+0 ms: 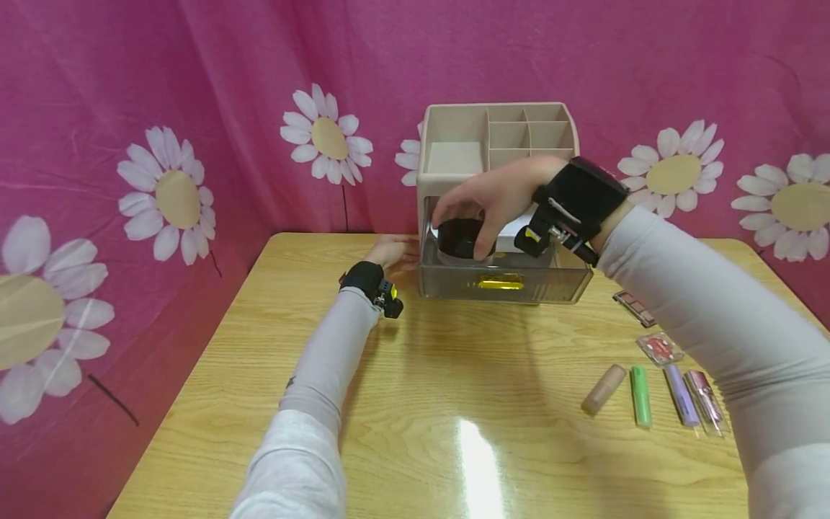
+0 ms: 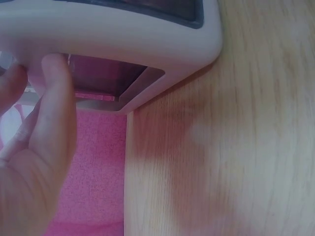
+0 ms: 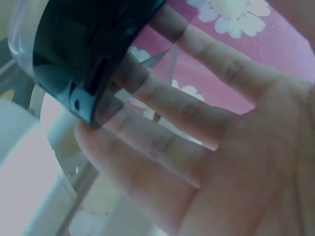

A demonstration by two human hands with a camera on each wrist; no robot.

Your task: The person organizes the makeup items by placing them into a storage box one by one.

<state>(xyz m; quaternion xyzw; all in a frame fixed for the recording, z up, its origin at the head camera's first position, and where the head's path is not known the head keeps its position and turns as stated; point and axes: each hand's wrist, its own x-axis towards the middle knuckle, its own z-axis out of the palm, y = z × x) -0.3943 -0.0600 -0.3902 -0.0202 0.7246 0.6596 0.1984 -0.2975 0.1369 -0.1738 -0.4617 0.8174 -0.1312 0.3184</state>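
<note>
A beige cosmetics organizer (image 1: 452, 167) stands at the back of the table, its clear grey drawer (image 1: 447, 282) pulled out at the front. My right hand (image 1: 502, 193) reaches down into this drawer and grips a round jar with a glossy black lid (image 1: 457, 238). The right wrist view shows the fingers spread along the far side of the lid (image 3: 74, 54) and the jar's clear lower part beside it. At the organizer's left side is my left hand (image 1: 393, 252). Its extended fingers (image 2: 56, 88) touch the side frame by a window-like opening in the left wrist view.
A white item (image 1: 515, 239) lies in the drawer beside the jar. At the table's right lie a palette (image 1: 634, 308), a compact (image 1: 660, 348), a beige tube (image 1: 604, 389), a green tube (image 1: 640, 396), a purple tube (image 1: 681, 395) and a pink tube (image 1: 707, 400). A pink flowered cloth (image 1: 259, 86) hangs behind.
</note>
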